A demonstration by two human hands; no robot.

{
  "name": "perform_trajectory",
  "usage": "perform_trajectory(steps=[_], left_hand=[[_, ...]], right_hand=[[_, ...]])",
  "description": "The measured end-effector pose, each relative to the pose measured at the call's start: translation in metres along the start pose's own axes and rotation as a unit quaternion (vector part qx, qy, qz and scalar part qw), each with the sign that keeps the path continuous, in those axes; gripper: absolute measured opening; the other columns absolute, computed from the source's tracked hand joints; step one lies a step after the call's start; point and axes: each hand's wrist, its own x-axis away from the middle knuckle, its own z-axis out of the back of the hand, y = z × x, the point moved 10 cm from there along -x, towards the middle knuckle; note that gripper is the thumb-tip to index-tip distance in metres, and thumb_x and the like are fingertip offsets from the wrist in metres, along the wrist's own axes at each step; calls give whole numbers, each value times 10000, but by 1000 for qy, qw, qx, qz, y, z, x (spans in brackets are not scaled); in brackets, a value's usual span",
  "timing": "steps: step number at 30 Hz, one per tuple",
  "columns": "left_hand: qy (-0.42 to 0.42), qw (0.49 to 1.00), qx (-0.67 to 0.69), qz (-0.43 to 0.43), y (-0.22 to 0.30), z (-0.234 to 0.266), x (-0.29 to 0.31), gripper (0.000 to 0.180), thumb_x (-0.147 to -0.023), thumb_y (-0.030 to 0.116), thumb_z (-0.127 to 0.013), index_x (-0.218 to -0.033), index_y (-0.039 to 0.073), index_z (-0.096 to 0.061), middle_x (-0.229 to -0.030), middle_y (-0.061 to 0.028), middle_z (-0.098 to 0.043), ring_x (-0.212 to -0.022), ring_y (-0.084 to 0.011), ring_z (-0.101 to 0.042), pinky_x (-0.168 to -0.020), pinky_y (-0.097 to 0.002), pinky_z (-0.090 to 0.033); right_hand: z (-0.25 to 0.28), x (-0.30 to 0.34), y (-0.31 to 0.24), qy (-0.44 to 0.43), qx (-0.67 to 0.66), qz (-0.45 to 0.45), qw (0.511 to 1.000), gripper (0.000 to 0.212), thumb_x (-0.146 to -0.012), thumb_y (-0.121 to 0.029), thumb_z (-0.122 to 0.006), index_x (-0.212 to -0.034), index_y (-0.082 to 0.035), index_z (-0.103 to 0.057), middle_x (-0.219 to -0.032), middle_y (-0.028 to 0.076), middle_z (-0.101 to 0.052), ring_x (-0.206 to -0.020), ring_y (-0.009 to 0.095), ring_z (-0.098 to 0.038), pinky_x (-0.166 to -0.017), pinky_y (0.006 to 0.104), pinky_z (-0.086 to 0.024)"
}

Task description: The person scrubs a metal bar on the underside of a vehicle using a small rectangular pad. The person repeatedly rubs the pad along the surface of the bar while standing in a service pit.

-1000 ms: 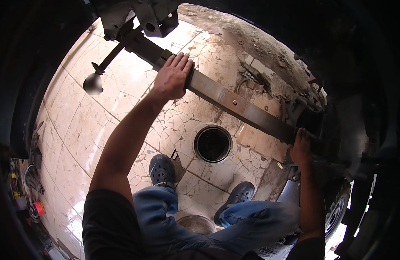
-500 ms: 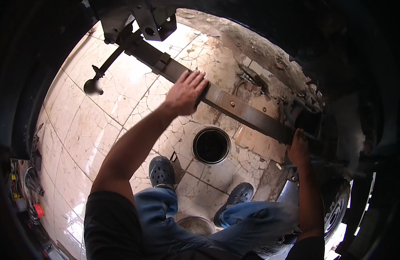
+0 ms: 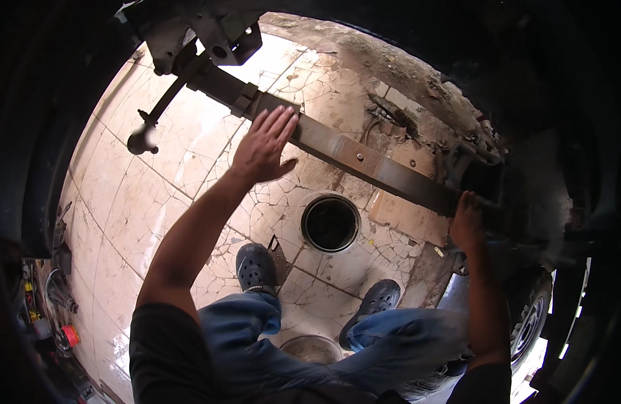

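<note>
A long steel leaf spring (image 3: 317, 137) runs slantwise from the upper left to the right under the dark vehicle body, with a clip (image 3: 245, 99) round it and a bolt head (image 3: 360, 157) on its middle. My left hand (image 3: 265, 145) lies on the spring just right of the clip, fingers stretched out and thumb apart. Over at the spring's right end, my right hand (image 3: 467, 223) has its fingers bent over the edge; its underside is hidden in shadow. A bracket (image 3: 219, 48) with a round hole stands above the spring's left end.
A rod with a round joint (image 3: 143, 138) hangs at left. On the cracked tile floor (image 3: 182, 148) are a round dark opening with a metal rim (image 3: 355, 236) and a cardboard piece (image 3: 408, 219). A wheel (image 3: 531, 322) stands lower right; tools (image 3: 60, 289) lie far left.
My left hand has slid left along the spring toward the clip, and its thumb has spread off the near edge. My right hand stays at the right end.
</note>
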Motion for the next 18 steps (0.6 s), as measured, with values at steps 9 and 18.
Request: perform_trajectory(steps=[9,18], left_hand=[[-65,998,-8,-7,-13,-12,-22,899,-884,613,-550,-1500,-1,-325,-1590,-153,-286,-1492,-268,-224,-1239,-417,-122],[-79,997,-10,13,-28,5,-23,946,-848,614,-614,-1504,4,-311,-1594,-168,-263,-1491,-288,-218,-1241,-423,-122]], right_hand=[[1,-2,3,4,-9,4,1000,878,-886,-253,-674,-1498,104,-156,-1552,308,-239,-1464,413,-232,-1205,456,-205],[4,0,0,26,-12,28,999,876,-884,-294,-680,-1480,121,-190,-1528,339,-259,-1438,447,-270,-1194,467,-236]])
